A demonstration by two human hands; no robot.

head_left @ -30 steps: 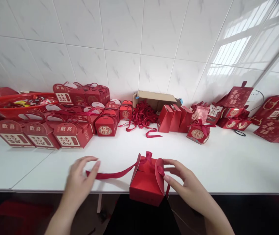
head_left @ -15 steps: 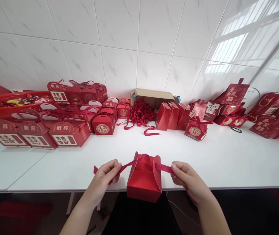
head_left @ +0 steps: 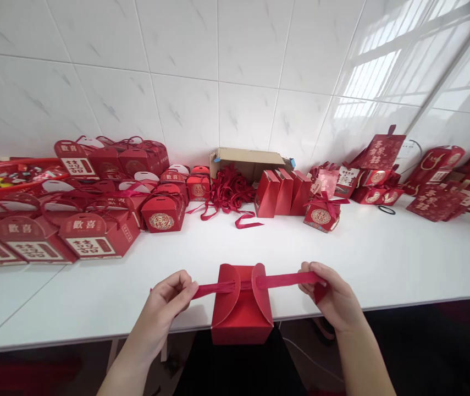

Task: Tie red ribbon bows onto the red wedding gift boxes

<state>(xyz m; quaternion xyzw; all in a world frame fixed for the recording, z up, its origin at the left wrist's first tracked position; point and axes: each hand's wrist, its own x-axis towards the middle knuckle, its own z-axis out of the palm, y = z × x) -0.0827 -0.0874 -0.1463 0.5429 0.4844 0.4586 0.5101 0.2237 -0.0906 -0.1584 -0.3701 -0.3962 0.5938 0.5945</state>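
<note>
A small red gift box [head_left: 242, 322] sits at the table's front edge, its two rounded side flaps leaning inward over the top. A dark pink ribbon [head_left: 286, 280] runs through the slots in both flaps and is stretched nearly straight across. On the left, my left hand [head_left: 171, 294] pinches one end of the ribbon between thumb and fingers. My right hand [head_left: 327, 291] grips the other end, a little higher and farther from the box, with a short tail of ribbon hanging beside the fingers. Neither hand touches the box.
Rows of finished red boxes [head_left: 100, 236] stand at left, near a red basket [head_left: 59, 177] of sweets. Behind lie a heap of ribbons [head_left: 232, 190], a cardboard carton [head_left: 251, 157], several folded red boxes [head_left: 285, 192] and a bow-tied box [head_left: 321, 214]. Red bags [head_left: 436, 203] fill the right.
The ribbon has been drawn taut, and its slack loop over the box is gone. The box's flaps have come closer together. My right hand has moved outward and slightly up.
</note>
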